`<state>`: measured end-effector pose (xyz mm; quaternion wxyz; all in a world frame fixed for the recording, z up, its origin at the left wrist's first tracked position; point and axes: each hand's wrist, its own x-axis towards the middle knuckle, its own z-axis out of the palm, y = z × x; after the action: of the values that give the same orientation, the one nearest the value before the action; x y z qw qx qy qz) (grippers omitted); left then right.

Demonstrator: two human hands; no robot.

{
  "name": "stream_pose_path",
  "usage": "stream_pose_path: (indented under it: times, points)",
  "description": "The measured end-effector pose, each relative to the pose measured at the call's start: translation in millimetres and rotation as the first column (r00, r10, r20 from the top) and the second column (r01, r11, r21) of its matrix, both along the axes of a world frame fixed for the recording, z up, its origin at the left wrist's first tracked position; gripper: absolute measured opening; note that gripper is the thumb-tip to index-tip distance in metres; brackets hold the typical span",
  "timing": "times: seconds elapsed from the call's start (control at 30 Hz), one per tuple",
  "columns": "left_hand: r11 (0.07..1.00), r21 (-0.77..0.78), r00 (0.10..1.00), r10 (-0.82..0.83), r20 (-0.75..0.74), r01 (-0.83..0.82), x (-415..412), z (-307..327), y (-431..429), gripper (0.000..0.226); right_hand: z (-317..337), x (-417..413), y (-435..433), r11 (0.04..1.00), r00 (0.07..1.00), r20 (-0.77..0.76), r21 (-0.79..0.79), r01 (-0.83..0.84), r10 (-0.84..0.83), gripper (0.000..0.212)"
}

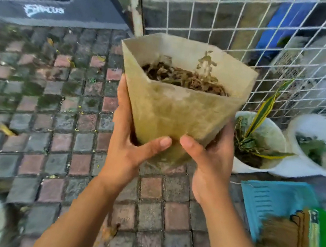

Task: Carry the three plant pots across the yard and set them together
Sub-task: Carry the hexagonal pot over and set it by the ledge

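Blurred white lettering on the dark box [53, 12]; unreadable.

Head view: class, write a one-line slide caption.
Both hands, left hand and right hand, hold a tan pot above brick paving beside two white pots.

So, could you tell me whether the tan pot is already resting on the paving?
No, both the left hand and right hand hold the tan pot up above the paving.
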<state>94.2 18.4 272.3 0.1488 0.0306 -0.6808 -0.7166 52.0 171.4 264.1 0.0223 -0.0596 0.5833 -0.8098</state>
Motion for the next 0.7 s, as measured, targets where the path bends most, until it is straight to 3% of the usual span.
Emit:
stream_pose_path:
  times: [0.23,0.43,0.7]
  points:
    - [1.000,0.002,0.995,-0.014,-0.103,0.014,22,257,-9,0.111,258,27,-18,0.999,0.999,-0.021,-0.009,-0.031,0.030,0.107]
    - [0.995,0.044,0.985,0.092,-0.143,-0.086,55,452,-61,0.121,467,40,-59,0.976,0.953,-0.248,0.168,-0.137,0.176,0.105]
    - [0.974,-0.023,0.925,0.207,-0.318,-0.225,115,631,-198,0.122,651,76,-198,0.935,0.836,-0.428,0.244,-0.258,0.343,0.123]
